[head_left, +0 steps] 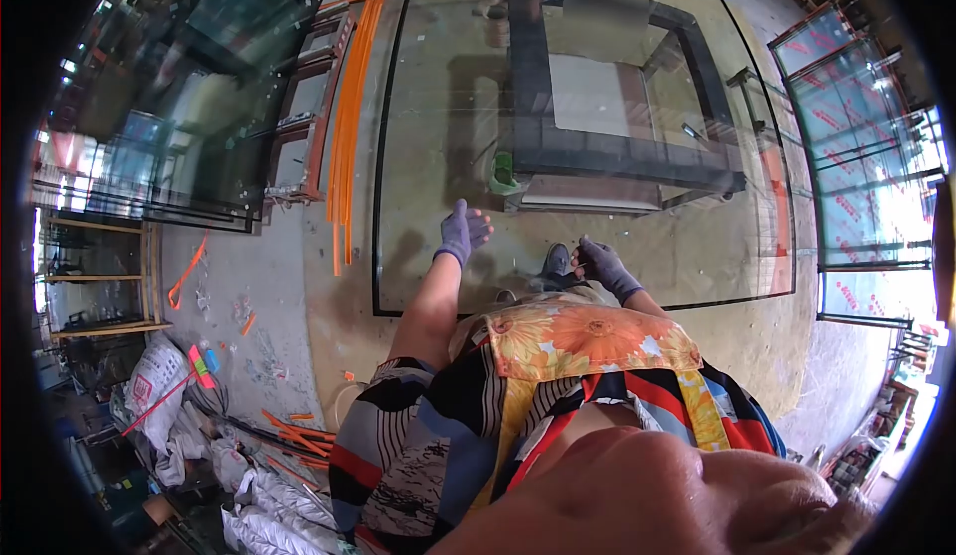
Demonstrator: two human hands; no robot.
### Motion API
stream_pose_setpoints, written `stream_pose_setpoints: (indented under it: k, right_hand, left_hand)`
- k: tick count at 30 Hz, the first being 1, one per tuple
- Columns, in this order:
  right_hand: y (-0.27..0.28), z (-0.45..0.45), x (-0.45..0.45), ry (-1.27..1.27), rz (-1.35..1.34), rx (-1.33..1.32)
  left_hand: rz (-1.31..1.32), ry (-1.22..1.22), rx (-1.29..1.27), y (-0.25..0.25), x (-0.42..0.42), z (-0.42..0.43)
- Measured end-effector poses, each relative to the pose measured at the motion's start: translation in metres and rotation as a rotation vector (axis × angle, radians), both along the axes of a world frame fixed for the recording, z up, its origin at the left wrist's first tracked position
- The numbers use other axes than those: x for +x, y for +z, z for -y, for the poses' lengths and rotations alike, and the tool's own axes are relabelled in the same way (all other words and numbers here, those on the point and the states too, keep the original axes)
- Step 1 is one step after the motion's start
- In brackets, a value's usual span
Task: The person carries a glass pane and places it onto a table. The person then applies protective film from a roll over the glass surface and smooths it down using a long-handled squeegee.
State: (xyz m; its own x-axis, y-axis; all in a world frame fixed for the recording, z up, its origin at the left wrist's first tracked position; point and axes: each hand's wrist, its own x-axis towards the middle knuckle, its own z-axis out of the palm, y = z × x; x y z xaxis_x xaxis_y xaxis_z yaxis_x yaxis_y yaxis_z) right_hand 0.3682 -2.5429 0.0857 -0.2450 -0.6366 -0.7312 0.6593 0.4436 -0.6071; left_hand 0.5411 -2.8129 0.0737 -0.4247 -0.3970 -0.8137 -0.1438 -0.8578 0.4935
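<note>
A large clear glass pane (428, 137) with a dark border spans the middle of the view, and a dark-framed table (627, 157) shows through it. Over the lower left part of the pane is my left hand (463, 232), in a grey fingerless glove, with fingers apart and nothing in it. My right hand (602, 263), gloved too, is near the lower edge, right of a dark shoe (558, 259). Its fingers are curled, and what they hold, if anything, is too small to make out. A green object (503, 171) sits at the table's near left corner.
Dark glass panes (199, 107) lean at the left beside a reddish rack (304, 127) and long orange strips (349, 127). More panes with red markings (851, 157) stand at the right. White sacks (154, 386) and loose orange strips (299, 436) lie at the lower left.
</note>
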Motion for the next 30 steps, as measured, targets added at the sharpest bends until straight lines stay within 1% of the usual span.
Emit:
stream_pose_setpoints:
  k: [6,9,13,16,17,20,25,30]
  right_hand:
    - [0.006,0.003,-0.008,0.055,0.086,0.002]
    - [0.012,0.005,-0.016,0.104,0.143,-0.005]
    - [0.018,0.020,-0.045,0.058,0.062,0.039]
    - [0.019,0.027,-0.065,-0.055,0.208,-0.075]
    - [0.013,0.029,-0.063,-0.052,0.219,-0.074]
    - [-0.002,0.034,-0.057,0.018,0.049,0.022]
    - [0.003,0.034,-0.055,0.008,0.092,0.063]
    - [0.004,0.037,-0.052,-0.047,0.162,0.037]
  left_hand:
    - [0.019,0.011,0.001,-0.001,0.000,-0.002]
    - [-0.029,0.010,-0.094,-0.011,0.002,-0.009]
    - [-0.070,0.032,-0.076,-0.007,0.007,-0.011]
    - [-0.069,0.044,-0.033,0.000,0.007,-0.008]
    - [-0.070,0.046,-0.006,0.001,0.009,-0.008]
    - [-0.052,0.039,0.008,0.003,0.009,-0.008]
    - [0.006,0.013,0.023,0.002,0.007,-0.006]
    - [-0.005,0.029,0.038,0.003,0.007,-0.005]
